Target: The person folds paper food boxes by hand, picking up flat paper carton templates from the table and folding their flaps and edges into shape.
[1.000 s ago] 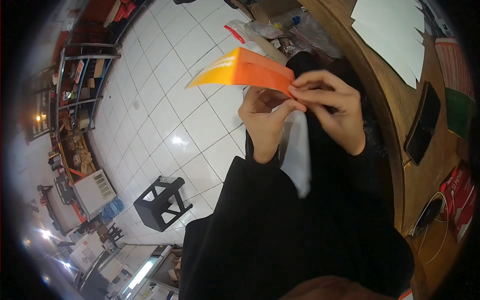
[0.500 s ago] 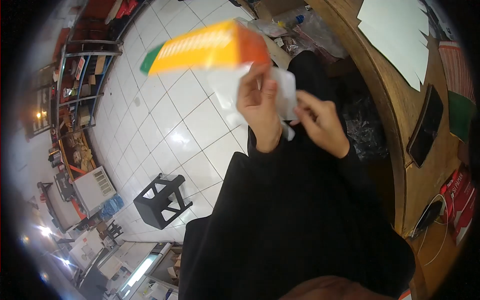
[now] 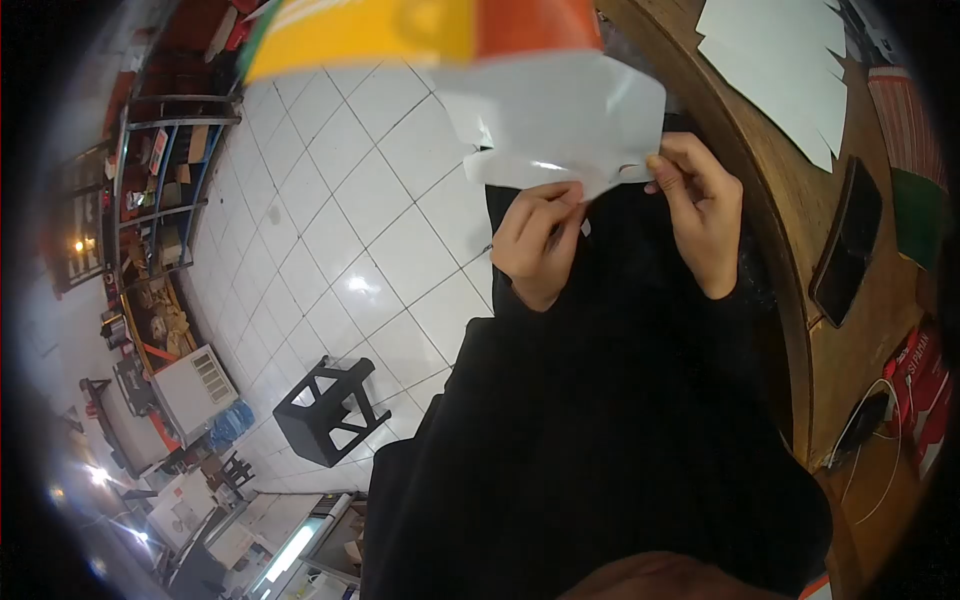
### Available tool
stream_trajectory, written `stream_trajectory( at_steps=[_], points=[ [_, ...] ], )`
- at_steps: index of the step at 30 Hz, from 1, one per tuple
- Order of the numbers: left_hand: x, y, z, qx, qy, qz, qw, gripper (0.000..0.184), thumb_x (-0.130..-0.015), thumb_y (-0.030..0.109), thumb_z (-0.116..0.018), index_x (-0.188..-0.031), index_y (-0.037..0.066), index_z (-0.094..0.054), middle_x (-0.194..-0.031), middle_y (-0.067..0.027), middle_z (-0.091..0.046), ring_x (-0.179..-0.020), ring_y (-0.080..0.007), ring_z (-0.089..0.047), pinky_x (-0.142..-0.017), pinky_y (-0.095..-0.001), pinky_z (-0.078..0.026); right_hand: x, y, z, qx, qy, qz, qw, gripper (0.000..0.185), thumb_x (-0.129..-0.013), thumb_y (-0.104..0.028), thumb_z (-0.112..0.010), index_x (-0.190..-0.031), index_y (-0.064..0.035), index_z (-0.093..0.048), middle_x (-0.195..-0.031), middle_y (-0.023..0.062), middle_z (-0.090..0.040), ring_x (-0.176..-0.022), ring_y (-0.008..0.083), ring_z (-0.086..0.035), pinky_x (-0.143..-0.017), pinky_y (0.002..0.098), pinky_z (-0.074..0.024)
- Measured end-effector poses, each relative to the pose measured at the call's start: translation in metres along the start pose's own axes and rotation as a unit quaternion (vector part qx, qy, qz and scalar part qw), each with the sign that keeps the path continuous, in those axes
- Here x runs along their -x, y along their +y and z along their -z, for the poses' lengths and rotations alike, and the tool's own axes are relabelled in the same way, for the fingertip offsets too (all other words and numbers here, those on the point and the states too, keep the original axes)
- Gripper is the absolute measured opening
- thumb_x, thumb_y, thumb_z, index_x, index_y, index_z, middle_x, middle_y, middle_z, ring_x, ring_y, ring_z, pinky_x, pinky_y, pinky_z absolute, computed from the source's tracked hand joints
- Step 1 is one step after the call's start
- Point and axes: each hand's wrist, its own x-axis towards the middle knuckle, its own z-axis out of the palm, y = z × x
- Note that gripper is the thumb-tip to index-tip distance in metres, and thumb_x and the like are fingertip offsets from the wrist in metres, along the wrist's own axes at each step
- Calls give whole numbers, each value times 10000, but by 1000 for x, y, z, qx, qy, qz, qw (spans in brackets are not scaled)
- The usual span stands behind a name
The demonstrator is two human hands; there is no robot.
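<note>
A thin printed card sheet [image 3: 560, 110] is held up over my lap, its white glossy side facing me. Its folded-over far part [image 3: 400, 30] shows yellow and orange-red print and runs out of view at the top. My left hand [image 3: 542, 240] pinches the lower edge of the white side, near a pointed corner. At the right edge, by a small slot, my right hand [image 3: 705, 210] grips the sheet between thumb and fingers.
A wooden desk [image 3: 740, 150] curves along the right, bearing white cut sheets [image 3: 780, 70], a dark phone [image 3: 847, 243] and a red package [image 3: 915, 390]. A black stool [image 3: 330, 410] stands on the tiled floor [image 3: 370, 240]. Shelves [image 3: 165, 205] line the left.
The sheet has turned and opened out, so its white side now faces me, and it reaches higher in view. My right hand has risen and taken hold of its right edge.
</note>
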Motion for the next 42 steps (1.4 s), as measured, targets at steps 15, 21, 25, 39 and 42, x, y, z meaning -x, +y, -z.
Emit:
stream_trajectory(
  at_steps=[15, 21, 25, 39, 42],
  points=[
    [-4, 19, 0, 264, -7, 282, 922, 103, -755, -61, -617, -844, -60, -566, -825, -122, -620, -747, -148, -597, -693, -231, -489, 2, -21, -3, 183, -1, 205, 961, 154, -680, 42, -623, -823, -14, -616, -758, 109, -609, -676, 238, -600, -592, 271, -470],
    [-5, 22, -2, 323, 5, 342, 882, 66, -796, -46, -569, -852, -34, -538, -837, -73, -574, -784, -112, -561, -675, -217, -480, -3, -24, 2, 214, -12, 240, 947, 141, -665, 39, -632, -799, -4, -615, -733, 111, -602, -662, 235, -595, -571, 265, -464],
    [-1, 23, -2, 365, 14, 347, 864, 72, -786, -50, -584, -838, -28, -540, -850, -70, -574, -802, -110, -542, -708, -213, -435, -1, -31, -4, 229, -33, 273, 934, 129, -660, 41, -632, -783, 2, -625, -720, 113, -603, -663, 236, -596, -560, 266, -465],
    [-6, 20, 12, 426, -38, 303, 851, 255, -665, -114, -655, -865, -15, -531, -912, -105, -578, -848, -163, -551, -747, -265, -451, 6, -22, -4, 2, -90, 55, 994, 74, -719, 6, -633, -791, 22, -621, -703, 96, -624, -652, 133, -615, -593, 228, -479],
    [-8, 20, 13, 441, -36, 325, 836, 314, -647, -123, -664, -896, -7, -510, -915, -104, -577, -871, -171, -554, -789, -282, -449, 7, -22, -7, 26, -82, 74, 994, 80, -709, 11, -638, -784, 26, -614, -708, 100, -623, -645, 145, -618, -593, 231, -480]
  ],
)
